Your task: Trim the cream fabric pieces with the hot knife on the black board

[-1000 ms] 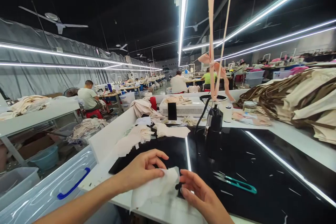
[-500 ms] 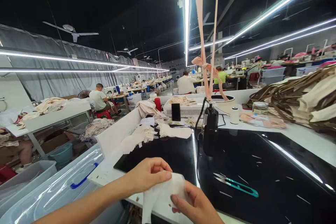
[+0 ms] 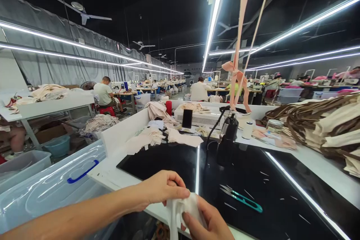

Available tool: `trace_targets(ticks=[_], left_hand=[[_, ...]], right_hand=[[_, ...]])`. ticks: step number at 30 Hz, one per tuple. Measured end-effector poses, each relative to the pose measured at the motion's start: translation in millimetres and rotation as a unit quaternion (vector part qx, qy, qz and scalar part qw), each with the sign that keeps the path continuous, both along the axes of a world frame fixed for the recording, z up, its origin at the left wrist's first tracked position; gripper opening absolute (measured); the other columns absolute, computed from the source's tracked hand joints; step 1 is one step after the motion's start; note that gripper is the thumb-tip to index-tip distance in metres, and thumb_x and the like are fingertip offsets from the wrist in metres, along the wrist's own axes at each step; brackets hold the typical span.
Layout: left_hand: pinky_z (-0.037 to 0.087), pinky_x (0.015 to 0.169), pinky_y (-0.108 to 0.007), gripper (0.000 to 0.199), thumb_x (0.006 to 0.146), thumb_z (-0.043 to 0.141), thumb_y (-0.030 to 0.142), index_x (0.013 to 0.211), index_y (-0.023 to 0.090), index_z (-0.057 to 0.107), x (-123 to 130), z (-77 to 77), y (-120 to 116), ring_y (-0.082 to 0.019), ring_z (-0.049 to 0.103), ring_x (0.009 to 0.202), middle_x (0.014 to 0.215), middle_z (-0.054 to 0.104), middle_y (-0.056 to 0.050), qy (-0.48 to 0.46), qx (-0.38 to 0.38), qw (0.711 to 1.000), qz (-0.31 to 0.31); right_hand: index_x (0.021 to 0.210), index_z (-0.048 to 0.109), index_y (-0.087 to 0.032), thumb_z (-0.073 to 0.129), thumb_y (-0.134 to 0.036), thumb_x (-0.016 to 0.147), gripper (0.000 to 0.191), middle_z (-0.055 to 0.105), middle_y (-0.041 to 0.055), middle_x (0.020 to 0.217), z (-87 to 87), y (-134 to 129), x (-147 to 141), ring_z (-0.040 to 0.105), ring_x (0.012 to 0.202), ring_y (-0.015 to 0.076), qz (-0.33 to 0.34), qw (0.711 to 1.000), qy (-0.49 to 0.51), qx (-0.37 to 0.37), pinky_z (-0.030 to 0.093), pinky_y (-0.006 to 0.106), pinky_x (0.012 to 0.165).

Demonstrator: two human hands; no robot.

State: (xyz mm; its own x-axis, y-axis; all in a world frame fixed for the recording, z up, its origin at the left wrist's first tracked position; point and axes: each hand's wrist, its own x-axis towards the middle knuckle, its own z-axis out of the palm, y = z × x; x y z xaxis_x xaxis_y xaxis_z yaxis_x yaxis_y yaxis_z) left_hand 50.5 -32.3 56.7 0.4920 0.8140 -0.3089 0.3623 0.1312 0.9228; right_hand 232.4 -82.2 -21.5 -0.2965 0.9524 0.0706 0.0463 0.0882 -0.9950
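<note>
Over the near edge of the table, both hands pinch a piece of white fabric. My left hand holds its upper left edge between thumb and fingers. On the right side, my right hand grips it with the thumb in front, partly cut off by the frame. A strip of the fabric hangs down below. Thread snips with a teal handle lie on the black board, right of my hands. Hanging above the board from peach ribbons is a black handheld tool with a cord.
Cream fabric pieces lie at the board's back left. Behind them stand a dark phone and a white thread spool. Brown and cream strips pile up at right. A lidded plastic bin is at left. People sit at machines beyond.
The view has tilted and shifted, so the snips and hanging tool sit differently in frame. Both hands keep hold of the white fabric, which has folded slightly between them.
</note>
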Motion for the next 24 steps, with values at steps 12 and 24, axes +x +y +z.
trace_targets(ticks=[12, 24], left_hand=[[0.032, 0.059, -0.022, 0.069, 0.053, 0.092, 0.071, 0.077, 0.017, 0.056, -3.7, -16.3, 12.6, -0.009, 0.045, 0.06, 0.067, 0.054, 0.006, -0.042, -0.115, 0.992, -0.036], [0.041, 0.078, -0.028, 0.05, 0.084, 0.071, 0.064, 0.079, 0.015, 0.064, -5.5, -29.3, 36.0, -0.019, 0.056, 0.085, 0.093, 0.064, -0.005, -0.083, 0.109, 0.987, -0.088]], right_hand=[[0.097, 0.073, -0.019, 0.073, -0.043, 0.081, 0.029, 0.071, 0.0013, 0.082, -1.1, 3.3, 5.8, 0.066, 0.076, 0.0194, -0.005, 1.0, -0.016, -0.017, 0.051, 0.027, 0.073], [0.089, 0.075, -0.015, 0.088, -0.067, 0.058, 0.062, 0.06, -0.0024, 0.069, -14.5, 7.4, 1.0, 0.05, 0.065, 0.0119, 0.015, 0.987, 0.035, -0.156, 0.039, 0.023, 0.062]])
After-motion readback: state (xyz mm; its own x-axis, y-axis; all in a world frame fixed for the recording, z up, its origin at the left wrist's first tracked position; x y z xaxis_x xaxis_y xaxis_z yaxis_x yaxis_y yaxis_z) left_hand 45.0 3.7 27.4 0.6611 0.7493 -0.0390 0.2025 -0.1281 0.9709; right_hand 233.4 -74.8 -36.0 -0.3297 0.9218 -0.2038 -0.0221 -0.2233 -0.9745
